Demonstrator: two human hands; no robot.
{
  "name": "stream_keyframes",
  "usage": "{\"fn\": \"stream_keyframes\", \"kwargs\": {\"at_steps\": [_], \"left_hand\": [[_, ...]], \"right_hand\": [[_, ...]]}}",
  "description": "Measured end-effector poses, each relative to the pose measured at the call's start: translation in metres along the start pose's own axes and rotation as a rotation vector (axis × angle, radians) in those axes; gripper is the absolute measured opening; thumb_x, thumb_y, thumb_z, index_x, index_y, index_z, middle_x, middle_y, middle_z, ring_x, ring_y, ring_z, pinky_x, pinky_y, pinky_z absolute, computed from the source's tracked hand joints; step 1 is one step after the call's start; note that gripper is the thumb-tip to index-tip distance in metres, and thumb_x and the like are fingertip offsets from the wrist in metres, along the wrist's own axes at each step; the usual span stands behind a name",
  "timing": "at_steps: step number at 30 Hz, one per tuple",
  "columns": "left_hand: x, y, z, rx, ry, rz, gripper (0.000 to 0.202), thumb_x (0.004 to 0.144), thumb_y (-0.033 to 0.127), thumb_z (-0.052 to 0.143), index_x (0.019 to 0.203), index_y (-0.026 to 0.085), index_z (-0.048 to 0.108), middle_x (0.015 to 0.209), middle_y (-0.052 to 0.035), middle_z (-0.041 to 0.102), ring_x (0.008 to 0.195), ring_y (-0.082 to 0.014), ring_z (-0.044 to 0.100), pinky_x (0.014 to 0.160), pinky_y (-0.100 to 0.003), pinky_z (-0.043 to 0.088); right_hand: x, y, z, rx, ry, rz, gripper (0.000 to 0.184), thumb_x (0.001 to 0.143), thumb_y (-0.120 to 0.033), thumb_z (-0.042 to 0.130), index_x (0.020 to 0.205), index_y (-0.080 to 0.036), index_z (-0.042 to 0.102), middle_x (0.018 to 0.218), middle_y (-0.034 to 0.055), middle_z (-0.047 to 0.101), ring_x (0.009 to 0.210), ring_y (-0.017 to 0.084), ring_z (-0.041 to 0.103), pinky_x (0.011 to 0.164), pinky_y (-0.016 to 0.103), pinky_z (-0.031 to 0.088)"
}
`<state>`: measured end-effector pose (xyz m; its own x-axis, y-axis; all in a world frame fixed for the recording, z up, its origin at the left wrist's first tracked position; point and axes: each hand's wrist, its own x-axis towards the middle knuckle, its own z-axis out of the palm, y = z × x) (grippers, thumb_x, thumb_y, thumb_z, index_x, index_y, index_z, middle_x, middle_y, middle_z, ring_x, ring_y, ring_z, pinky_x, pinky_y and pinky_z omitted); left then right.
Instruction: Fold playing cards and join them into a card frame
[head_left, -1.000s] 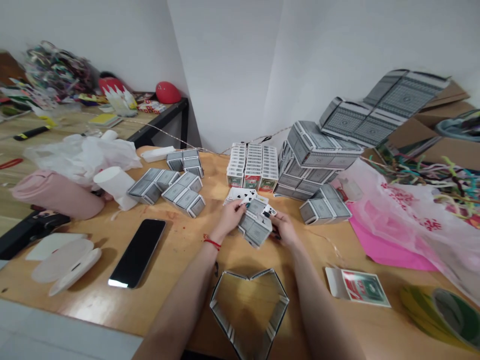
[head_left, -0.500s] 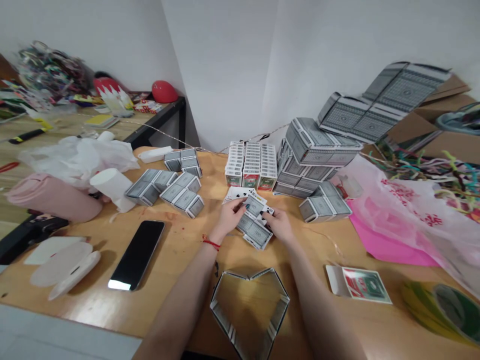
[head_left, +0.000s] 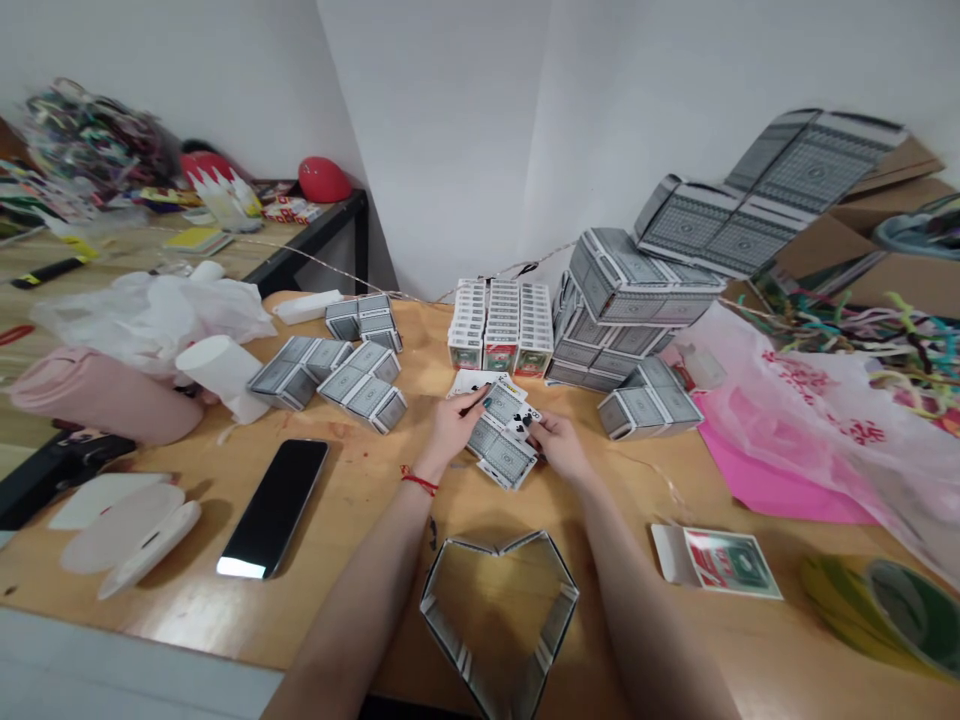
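My left hand point(head_left: 451, 428) is closed on the left edge of a patterned-back playing card point(head_left: 504, 403), thumb on top. My right hand point(head_left: 559, 445) pinches a face-up playing card point(head_left: 523, 421), black spades showing, at its right end; it overlaps the patterned card. Just below both hands lies a folded card piece point(head_left: 504, 458) with grey backs upward. Loose face-up cards point(head_left: 466, 381) show partly behind my left hand. Nearer to me, between my forearms, stands a heart-shaped frame point(head_left: 556, 640) made of joined cards.
Card boxes point(head_left: 500, 325) stand in rows behind my hands. A tall stack of card blocks point(head_left: 630, 310) rises at the back right. More card blocks point(head_left: 364, 385) and a phone point(head_left: 276, 510) lie left. An opened card box point(head_left: 731, 562) and a tape roll point(head_left: 877, 615) are at right.
The spades card has slid leftward over the patterned card, and more of its face now shows. Both hands have stayed nearly in place.
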<state>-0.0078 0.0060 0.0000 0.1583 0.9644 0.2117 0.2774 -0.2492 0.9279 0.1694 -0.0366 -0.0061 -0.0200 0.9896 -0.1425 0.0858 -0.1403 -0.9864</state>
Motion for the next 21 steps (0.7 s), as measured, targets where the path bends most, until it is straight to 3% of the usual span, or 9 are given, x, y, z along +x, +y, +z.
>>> {"fn": "stream_keyframes", "kwargs": {"at_steps": [21], "left_hand": [[-0.0012,0.0022,0.0000,0.033,-0.045,0.029,0.035,0.072,0.012,0.053,0.107,0.017,0.059,0.105,-0.0055,0.063,0.089,-0.0161,0.060,0.084,-0.030,0.046]], "right_hand": [[-0.0016,-0.0002,0.0034,-0.065,0.055,-0.018,0.028,0.069,-0.042,0.049,0.056,-0.019,0.040,0.046,-0.0052,0.038,0.040,0.007,0.031,0.039,0.021,0.023]]}}
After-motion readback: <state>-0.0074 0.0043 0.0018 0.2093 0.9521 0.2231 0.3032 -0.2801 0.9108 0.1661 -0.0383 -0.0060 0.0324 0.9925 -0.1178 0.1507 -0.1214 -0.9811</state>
